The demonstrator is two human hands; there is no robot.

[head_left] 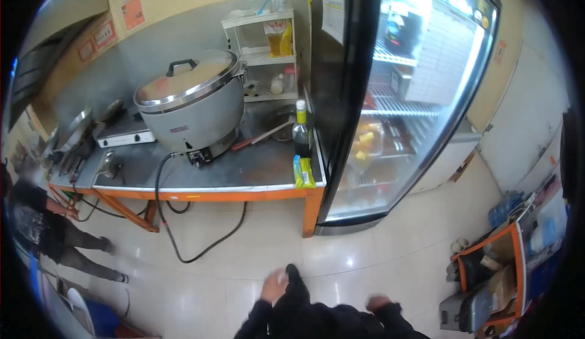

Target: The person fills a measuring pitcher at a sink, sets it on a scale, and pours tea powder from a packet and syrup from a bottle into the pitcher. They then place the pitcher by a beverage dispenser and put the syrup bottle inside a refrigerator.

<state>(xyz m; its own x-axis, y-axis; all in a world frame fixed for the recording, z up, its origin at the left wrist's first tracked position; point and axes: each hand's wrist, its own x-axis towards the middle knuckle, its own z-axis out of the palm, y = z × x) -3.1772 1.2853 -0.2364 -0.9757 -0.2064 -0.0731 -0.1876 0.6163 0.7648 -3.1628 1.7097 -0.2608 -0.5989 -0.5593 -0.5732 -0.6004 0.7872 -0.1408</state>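
Observation:
My left hand [275, 286] hangs low in front of my body, above the tiled floor, near my dark shoe [293, 271]. Its fingers look curled, with a small pale patch at their tips that I cannot make out. Off to the right, my right hand [378, 303] is small and blurred, its fingers mostly hidden. Neither hand touches the table. Ahead stands a metal-topped table [262, 177] with an orange frame, bearing a large grey rice cooker [194, 113] with its lid on. A dark bottle [301, 133] with a yellow neck and a green-yellow packet [303, 172] sit at the table's right corner.
A lit glass-door fridge [399, 125] stands right of the table. A black hose [173, 241] loops down to the floor. At left, a person [52, 223] stands near a white stove [126, 136]. An orange-framed shelf [519, 266] with boxes stands at lower right.

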